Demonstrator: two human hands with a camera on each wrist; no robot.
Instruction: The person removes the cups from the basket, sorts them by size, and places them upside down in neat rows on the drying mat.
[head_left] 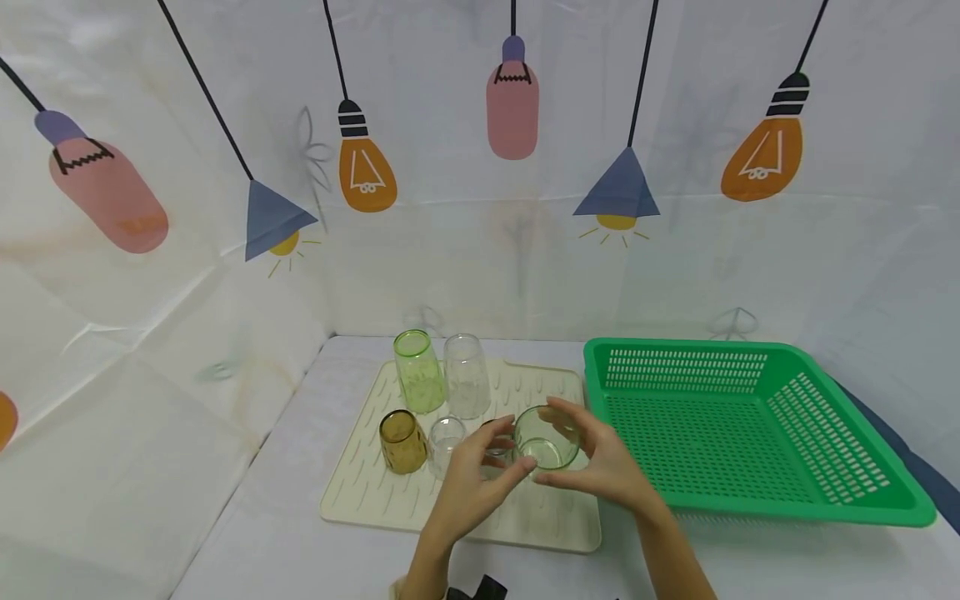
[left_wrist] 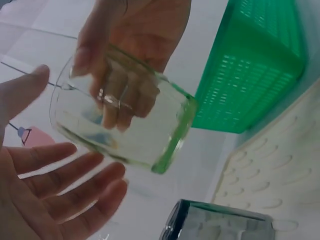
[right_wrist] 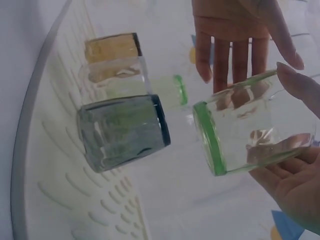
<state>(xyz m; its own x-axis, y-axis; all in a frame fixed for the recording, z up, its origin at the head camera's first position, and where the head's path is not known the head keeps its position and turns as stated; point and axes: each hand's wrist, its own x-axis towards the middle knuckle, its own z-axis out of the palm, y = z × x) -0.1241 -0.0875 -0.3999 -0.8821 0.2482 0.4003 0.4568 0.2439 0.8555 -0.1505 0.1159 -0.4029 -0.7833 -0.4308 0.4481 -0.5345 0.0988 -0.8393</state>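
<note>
A clear, green-tinted drinking glass (head_left: 546,440) is held above the drying mat (head_left: 551,518) by my right hand (head_left: 604,463), thumb on one side and fingers on the other. My left hand (head_left: 477,482) is beside the glass, its fingers extended along the side and its thumb apart from it. In the left wrist view the glass is tilted, with its thick green end (left_wrist: 176,135) pointing toward the mat. Close below, a grey glass (right_wrist: 122,134) stands on the mat, partly hidden by my left fingers in the head view.
On the mat's left half stand an amber glass (head_left: 403,443), a short clear glass (head_left: 444,446), a tall green glass (head_left: 420,373) and a tall clear glass (head_left: 467,379). A green plastic basket (head_left: 780,510) sits right of the mat. A patterned sheet (head_left: 442,267) hangs behind.
</note>
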